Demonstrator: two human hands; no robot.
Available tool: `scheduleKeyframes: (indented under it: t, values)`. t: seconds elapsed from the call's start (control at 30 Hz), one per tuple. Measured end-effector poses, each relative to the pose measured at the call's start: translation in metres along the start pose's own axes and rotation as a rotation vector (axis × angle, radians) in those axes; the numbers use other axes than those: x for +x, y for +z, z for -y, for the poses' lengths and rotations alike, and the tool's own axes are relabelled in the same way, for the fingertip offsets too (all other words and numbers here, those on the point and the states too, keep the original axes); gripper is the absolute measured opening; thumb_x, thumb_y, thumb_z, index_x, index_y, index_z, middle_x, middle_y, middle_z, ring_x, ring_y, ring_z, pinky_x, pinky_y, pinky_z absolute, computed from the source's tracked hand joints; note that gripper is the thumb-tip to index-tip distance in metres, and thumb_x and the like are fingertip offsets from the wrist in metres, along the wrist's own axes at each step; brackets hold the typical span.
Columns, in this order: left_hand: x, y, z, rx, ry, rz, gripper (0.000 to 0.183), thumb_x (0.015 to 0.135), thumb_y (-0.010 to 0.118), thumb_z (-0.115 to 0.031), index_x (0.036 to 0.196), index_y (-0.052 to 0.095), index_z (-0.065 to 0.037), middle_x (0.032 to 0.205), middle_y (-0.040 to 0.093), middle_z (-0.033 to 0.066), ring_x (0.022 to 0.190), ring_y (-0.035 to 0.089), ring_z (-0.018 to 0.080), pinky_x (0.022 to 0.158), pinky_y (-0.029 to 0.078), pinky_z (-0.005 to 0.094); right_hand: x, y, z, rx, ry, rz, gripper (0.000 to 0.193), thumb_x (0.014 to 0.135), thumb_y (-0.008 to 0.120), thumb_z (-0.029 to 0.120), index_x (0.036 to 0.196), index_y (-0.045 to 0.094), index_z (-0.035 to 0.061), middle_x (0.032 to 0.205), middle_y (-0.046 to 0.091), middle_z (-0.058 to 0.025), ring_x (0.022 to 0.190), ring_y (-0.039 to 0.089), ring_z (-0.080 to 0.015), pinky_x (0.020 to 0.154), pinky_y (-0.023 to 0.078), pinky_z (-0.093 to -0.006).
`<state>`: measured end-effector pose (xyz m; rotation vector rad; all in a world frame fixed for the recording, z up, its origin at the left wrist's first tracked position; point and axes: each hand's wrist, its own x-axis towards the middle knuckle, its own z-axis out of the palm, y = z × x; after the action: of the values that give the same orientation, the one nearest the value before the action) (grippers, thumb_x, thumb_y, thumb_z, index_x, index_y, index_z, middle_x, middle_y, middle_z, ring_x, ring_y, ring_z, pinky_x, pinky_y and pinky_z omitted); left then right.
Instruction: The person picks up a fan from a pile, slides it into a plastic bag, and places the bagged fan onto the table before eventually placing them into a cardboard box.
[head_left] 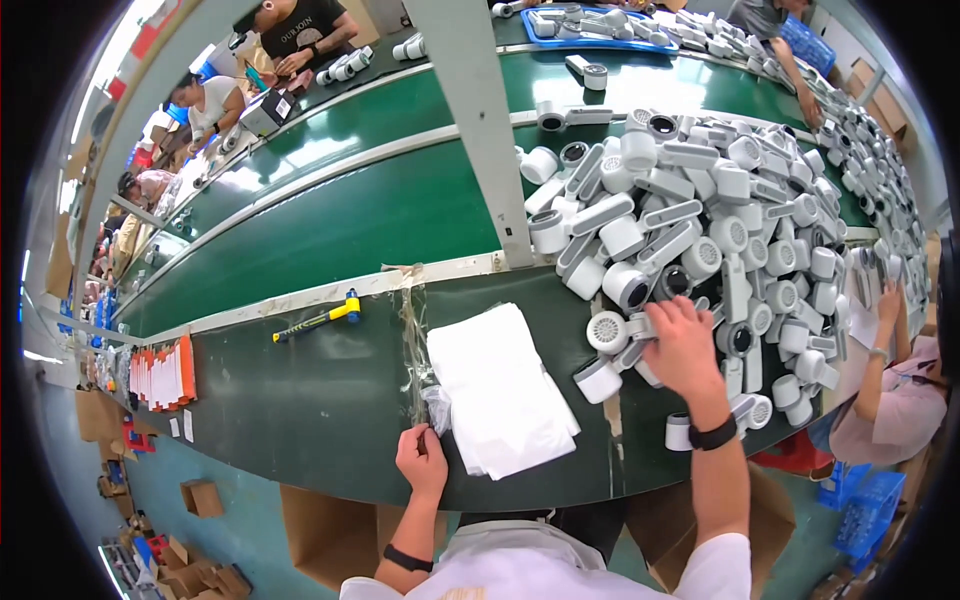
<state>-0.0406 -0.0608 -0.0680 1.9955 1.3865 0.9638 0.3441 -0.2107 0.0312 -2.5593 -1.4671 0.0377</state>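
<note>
My right hand (684, 350) reaches into the near edge of a large heap of white and grey handheld fans (702, 257). Its fingers curl over the handle of one handheld fan (607, 332), whose round grille faces up. My left hand (422, 461) is closed by the bench's front edge, just below a crumpled clear plastic piece (436, 408); what its fingers pinch, if anything, is too small to make out. Between my hands lies a stack of white plastic bags (503, 392), slightly fanned out.
A yellow and black hammer (318, 317) lies left on the dark bench (300, 390). Orange-edged white cards (163, 375) stand at its left end. Beyond runs a green conveyor (350, 215) with an upright white post (470, 120). Another person (890, 390) works at right; cardboard boxes (335, 530) sit below.
</note>
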Motion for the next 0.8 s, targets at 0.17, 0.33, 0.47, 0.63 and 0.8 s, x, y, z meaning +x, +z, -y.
scheduleKeyframes:
  t: [0.17,0.33,0.47,0.63,0.8]
  values:
    - [0.002,-0.007,0.014,-0.160,0.009,0.021,0.007,0.088,0.062,-0.004,0.090,0.065,0.002,0.075,0.058,0.0034,0.058,0.047,0.0076,0.053,0.038,0.0232,-0.005,-0.006,0.007,0.077,-0.060,0.015,0.052,0.071,0.075,0.010,0.120,0.058,0.0066,0.117,0.056,-0.0118,0.113,0.053,-0.0300,0.096,0.037,-0.0428]
    - [0.000,-0.011,0.008,-0.427,0.055,0.118,0.007,0.091,0.061,-0.002,0.098,0.064,0.000,0.085,0.059,-0.0002,0.072,0.052,0.0055,0.063,0.043,0.0203,-0.048,-0.017,0.052,-0.067,-0.125,-0.291,0.046,0.081,0.068,0.010,0.125,0.055,0.0037,0.117,0.054,-0.0145,0.106,0.055,-0.0332,0.091,0.041,-0.0401]
    - [-0.009,-0.023,-0.035,-0.328,0.582,0.127,0.021,0.079,0.069,-0.001,0.100,0.064,-0.003,0.096,0.065,0.0106,0.079,0.062,0.0213,0.071,0.050,0.0302,-0.098,0.000,0.081,0.636,0.043,-0.418,0.036,0.094,0.059,0.014,0.126,0.053,0.0011,0.108,0.060,-0.0114,0.087,0.062,-0.0232,0.071,0.048,-0.0319]
    - [-0.025,0.003,-0.061,-0.207,0.808,0.227,0.028,0.073,0.076,-0.008,0.099,0.066,-0.005,0.101,0.064,0.0100,0.092,0.060,0.0301,0.080,0.048,0.0395,-0.148,0.051,0.133,1.680,0.367,-0.206,0.025,0.096,0.059,0.017,0.115,0.056,0.0008,0.089,0.064,-0.0091,0.061,0.060,-0.0146,0.050,0.049,-0.0287]
    - [-0.032,0.010,-0.056,-0.065,0.774,0.171,0.028,0.073,0.077,-0.013,0.099,0.068,-0.006,0.101,0.063,0.0085,0.097,0.058,0.0283,0.085,0.044,0.0403,-0.165,0.092,0.132,1.727,0.457,-0.161,0.025,0.091,0.065,0.011,0.113,0.055,0.0013,0.091,0.064,-0.0077,0.064,0.061,-0.0141,0.053,0.050,-0.0287]
